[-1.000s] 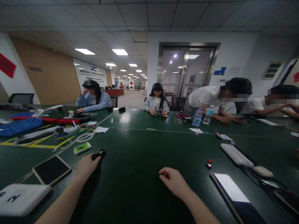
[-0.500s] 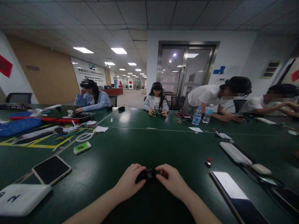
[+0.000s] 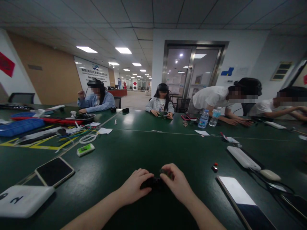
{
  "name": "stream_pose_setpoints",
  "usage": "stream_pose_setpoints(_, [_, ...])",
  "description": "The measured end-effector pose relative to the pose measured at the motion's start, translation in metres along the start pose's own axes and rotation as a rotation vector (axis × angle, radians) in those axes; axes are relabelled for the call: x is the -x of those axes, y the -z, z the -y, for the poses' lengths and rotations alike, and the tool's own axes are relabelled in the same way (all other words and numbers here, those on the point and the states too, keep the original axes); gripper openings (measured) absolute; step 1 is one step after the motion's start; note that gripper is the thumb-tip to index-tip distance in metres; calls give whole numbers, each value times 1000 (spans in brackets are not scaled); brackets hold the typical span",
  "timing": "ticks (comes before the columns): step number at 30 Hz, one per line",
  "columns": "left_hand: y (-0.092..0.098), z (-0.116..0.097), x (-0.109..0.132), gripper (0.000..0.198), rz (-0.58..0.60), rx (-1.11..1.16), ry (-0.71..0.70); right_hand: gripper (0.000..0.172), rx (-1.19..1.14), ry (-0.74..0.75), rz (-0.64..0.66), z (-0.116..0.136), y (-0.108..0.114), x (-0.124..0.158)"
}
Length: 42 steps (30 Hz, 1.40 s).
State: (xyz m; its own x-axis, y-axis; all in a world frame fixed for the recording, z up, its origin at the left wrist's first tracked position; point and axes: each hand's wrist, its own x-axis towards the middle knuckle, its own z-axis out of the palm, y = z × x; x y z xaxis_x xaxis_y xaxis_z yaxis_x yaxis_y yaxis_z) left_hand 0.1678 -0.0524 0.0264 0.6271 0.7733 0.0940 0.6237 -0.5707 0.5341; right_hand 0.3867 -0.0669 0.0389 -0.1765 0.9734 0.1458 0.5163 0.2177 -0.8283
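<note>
A small dark object (image 3: pixel 155 182), too dim to name by kind, is low over the green table (image 3: pixel 134 153) in front of me. My left hand (image 3: pixel 136 187) grips its left end between thumb and fingers. At the object's upper right, my right hand (image 3: pixel 177 184) pinches a small dark piece (image 3: pixel 163 172) between thumb and forefinger. Whether that piece still touches the larger object I cannot tell. The fingers partly hide both.
To the left lie a phone (image 3: pixel 55 171), a white box marked 2 (image 3: pixel 26 201) and a green-and-white packet (image 3: pixel 85 149). On the right are another phone (image 3: pixel 240 195), a small red-topped item (image 3: pixel 215 167) and a white power bank (image 3: pixel 243 158). Several people sit or lean across the table.
My right hand has risen slightly from the object's right end, with a small dark piece now showing in its pinch. My left hand keeps its hold. The view has shifted a little.
</note>
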Motion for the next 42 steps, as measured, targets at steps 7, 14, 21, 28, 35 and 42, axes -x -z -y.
stream_pose_setpoints(7, [6, -5, 3, 45, 38, 35, 58, 37, -324, -312, -421, -37, 27, -16])
stream_pose_setpoints(14, [4, -2, 2, 47, 22, 34, 48, 42, -357, -383, -390, -26, 24, -11])
stream_pose_setpoints(21, [3, -2, 2, 47, 21, 39, 44, 44, -294, -352, -399, -34, 23, -13])
stream_pose_setpoints(28, [0, 4, 2, 46, 16, 47, 42, 49, -356, -417, -411, -39, 23, -14])
stream_pose_setpoints(35, [6, -3, 2, 47, 49, 55, 69, 51, -353, -431, -462, -49, 17, -17])
stream_pose_setpoints(42, [2, 2, 1, 48, 37, 49, 42, 41, -144, -248, -477, -30, 14, -8])
